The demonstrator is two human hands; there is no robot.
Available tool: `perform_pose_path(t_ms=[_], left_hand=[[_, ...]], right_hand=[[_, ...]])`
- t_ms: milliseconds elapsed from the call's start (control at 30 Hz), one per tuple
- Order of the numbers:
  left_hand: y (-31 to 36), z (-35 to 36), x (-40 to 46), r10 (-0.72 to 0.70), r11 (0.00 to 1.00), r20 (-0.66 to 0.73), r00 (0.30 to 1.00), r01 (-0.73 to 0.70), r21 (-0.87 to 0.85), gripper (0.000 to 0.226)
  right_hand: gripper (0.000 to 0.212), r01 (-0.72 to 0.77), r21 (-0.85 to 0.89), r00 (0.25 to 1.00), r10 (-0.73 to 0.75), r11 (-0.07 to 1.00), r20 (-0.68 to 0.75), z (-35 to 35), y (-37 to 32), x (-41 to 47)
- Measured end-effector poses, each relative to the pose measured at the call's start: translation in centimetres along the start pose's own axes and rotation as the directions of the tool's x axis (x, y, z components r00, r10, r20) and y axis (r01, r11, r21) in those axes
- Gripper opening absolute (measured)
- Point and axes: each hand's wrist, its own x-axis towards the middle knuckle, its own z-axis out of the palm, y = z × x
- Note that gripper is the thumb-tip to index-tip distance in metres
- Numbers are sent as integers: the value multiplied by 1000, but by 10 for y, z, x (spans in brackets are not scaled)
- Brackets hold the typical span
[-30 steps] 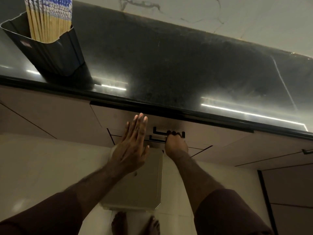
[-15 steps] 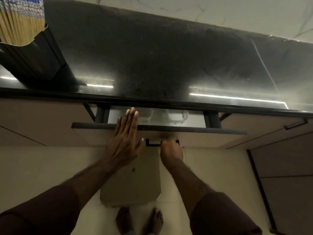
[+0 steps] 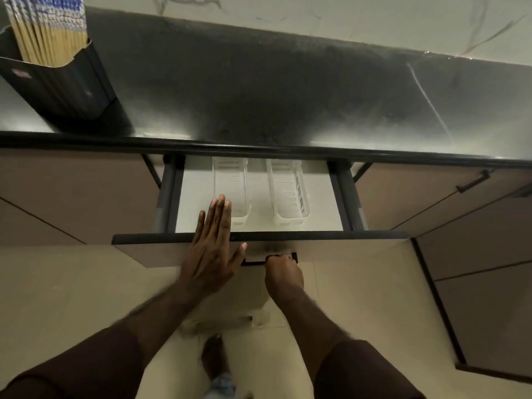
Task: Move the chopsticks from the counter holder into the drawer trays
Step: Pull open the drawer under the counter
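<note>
Up on the dark surface [image 3: 288, 90], chopsticks [image 3: 47, 27] stand bunched in the black holder [image 3: 62, 84], its label unreadable. Below, the right hand [image 3: 283, 273] grips the drawer handle [image 3: 253, 262]; the left hand [image 3: 211, 249] lies flat, released, over two empty white trays [image 3: 289, 194].

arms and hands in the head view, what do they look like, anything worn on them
Both arms wear dark maroon sleeves that end short of the wrist, leaving the forearms bare. The left hand and right hand are bare: no gloves, and no rings, watch or bands show. Some hair shows on the forearms. Motion blur softens the left forearm's edge.
</note>
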Motion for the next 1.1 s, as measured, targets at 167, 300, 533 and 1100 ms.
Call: perform_pose_path(t_ms=[167, 300, 533, 1100], left_hand=[[23, -13, -39, -41, 999, 34, 999, 41, -5, 81], [38, -26, -66, -82, 996, 7, 997, 82, -30, 80], [60, -33, -100, -138, 989, -8, 990, 138, -60, 82], [63, -40, -99, -126, 991, 81, 989, 122, 45, 81]], right_hand=[[18, -10, 33, 1000, 10, 999, -2, 15, 4, -53], [23, -21, 56, 999, 20, 998, 32, 30, 7, -95], [32, -19, 70, 997, 14, 997, 74, 49, 13, -146], [26, 94, 131, 992, -104, 987, 70, -35, 10, -160]])
